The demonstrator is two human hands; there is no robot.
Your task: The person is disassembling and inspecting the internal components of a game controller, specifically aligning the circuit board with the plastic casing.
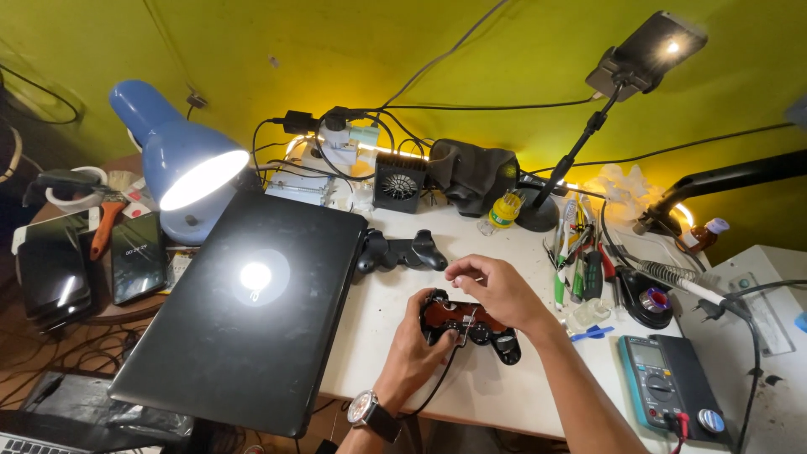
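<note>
**A:** Both hands are on the gamepad (pixel 467 324) near the front edge of the white table (pixel 538 395), just right of the closed laptop (pixel 244 311). Left hand (pixel 416 346) is wrapped around its left grip from below. Right hand (pixel 496 290) comes over the top with fingers curled down onto the middle, looks like a pinch, though I can't tell on what.

**B:** What's the thin dark cable (pixel 439 380) hanging toward the wrist?

**A:** It runs from the pad off the front edge. I'd guess that's the risk: snag it with the watch (pixel 367 409) and the pad gets yanked.

**B:** The soldering iron (pixel 672 277) sits well off to the right, but its cord trails around. Elbow could drag it.

**A:** Same for the multimeter (pixel 668 382) by the right forearm. One nudge and it's over the edge.
</note>
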